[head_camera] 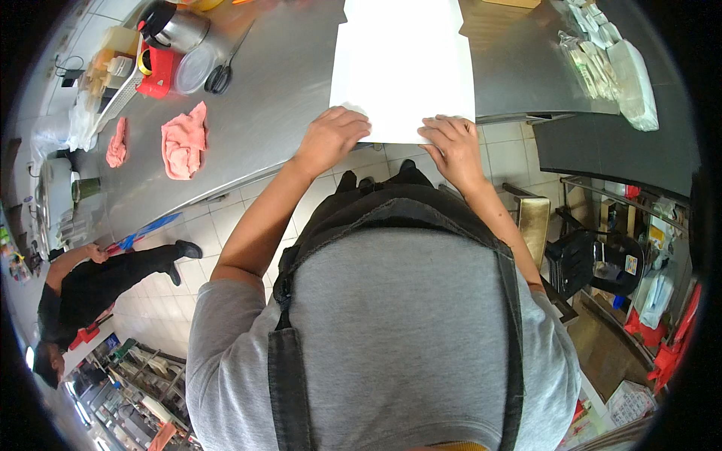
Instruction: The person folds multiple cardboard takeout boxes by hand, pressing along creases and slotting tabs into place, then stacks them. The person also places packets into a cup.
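A large white sheet, by its notched side edges perhaps flat cardboard, lies on the stainless steel table and reaches past its front edge. My left hand rests on the sheet's near left corner, fingers on top and bent. At the near right corner is my right hand, its fingers on the upper face and the thumb at the near edge, pinching it. The sheet's far end runs out of the picture.
Pink cloths, black scissors, a clear round lid, a red holder and a steel jug are on the left. Wrapped packets lie at the right. A co-worker stands at the far left; a black chair is at the right.
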{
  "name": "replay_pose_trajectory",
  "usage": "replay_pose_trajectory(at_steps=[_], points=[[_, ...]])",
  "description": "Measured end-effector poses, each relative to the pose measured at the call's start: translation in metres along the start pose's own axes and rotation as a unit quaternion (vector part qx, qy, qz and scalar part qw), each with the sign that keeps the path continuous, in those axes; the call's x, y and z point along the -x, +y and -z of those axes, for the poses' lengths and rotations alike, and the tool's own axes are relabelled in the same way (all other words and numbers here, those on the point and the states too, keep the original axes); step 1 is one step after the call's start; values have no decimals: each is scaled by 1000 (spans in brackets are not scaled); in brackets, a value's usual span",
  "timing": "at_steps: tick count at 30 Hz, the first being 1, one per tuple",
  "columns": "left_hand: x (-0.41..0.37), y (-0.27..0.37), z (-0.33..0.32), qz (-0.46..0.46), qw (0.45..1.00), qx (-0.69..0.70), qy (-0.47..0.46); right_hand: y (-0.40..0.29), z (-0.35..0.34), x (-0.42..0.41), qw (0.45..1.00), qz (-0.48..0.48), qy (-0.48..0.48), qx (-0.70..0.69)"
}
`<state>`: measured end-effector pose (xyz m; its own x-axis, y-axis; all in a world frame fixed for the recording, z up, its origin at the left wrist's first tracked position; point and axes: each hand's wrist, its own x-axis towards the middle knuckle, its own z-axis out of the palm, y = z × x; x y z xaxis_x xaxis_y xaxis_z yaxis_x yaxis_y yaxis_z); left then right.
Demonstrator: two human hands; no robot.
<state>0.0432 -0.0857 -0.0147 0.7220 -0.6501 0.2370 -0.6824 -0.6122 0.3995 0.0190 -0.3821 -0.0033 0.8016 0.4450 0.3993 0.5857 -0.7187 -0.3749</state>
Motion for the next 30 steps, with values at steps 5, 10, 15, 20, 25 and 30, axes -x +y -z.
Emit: replay_pose_trajectory(at_steps=[5,10,15,20,25,30], points=[[-27,27,16,26,998,-33,52,14,6,-5,1000,0,-1,12],[-26,19,4,75,995,12,68,32,3,-8,1000,18,-21,-6],[-34,6,4,230,960,158,39,43,5,-20,998,-22,-34,-54],[-55,11,3,369,918,145,31,50,7,-42,981,-125,-95,-112],[-60,34,2,156,971,-148,104,48,2,-40,998,33,-60,8],[-43,61,-32,114,990,-88,2,33,-8,-28,977,158,-123,74]])
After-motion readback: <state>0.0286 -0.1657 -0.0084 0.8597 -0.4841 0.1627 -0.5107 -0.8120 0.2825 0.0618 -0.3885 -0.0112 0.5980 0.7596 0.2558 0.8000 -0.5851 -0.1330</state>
